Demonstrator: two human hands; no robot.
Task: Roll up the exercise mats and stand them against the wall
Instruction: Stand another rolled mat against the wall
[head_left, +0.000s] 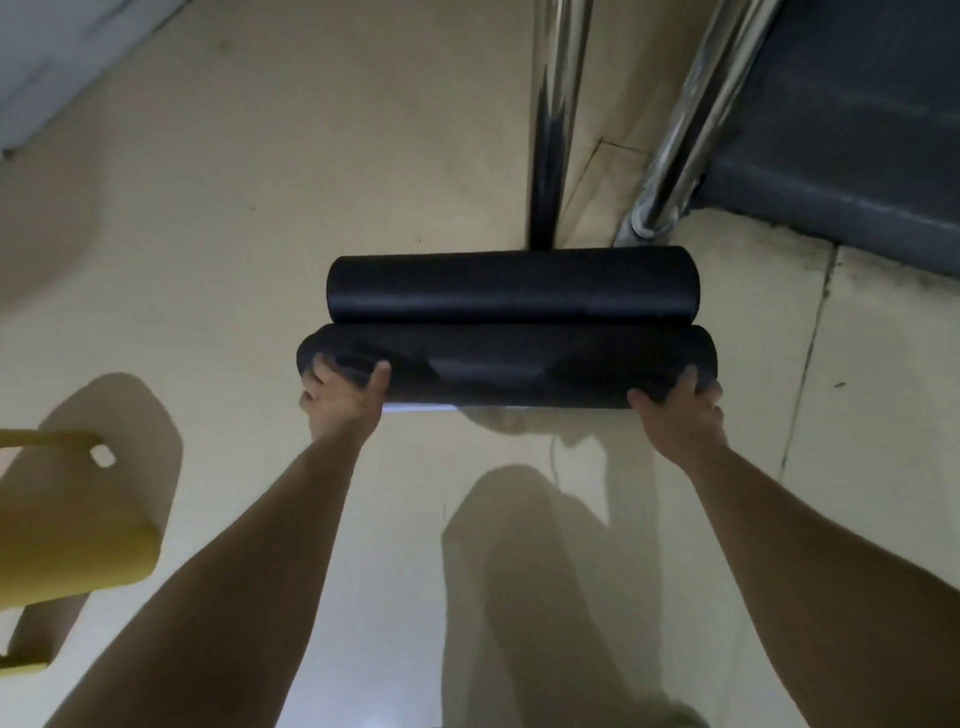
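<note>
Two black rolled exercise mats lie side by side across the glossy floor in the middle of the head view. The far roll (511, 286) rests just in front of the chrome posts. The near roll (506, 366) touches it along its length. My left hand (345, 397) grips the near roll's left end, thumb and fingers wrapped over it. Gripping the same roll's right end is my right hand (678, 410). Both arms are stretched forward.
Two chrome posts (553, 119) (685, 119) rise from the floor behind the mats. A dark grey step or platform (841, 130) fills the top right. A yellow stool (62, 514) stands at the left edge. Pale tiled floor (260, 182) spreads to the left.
</note>
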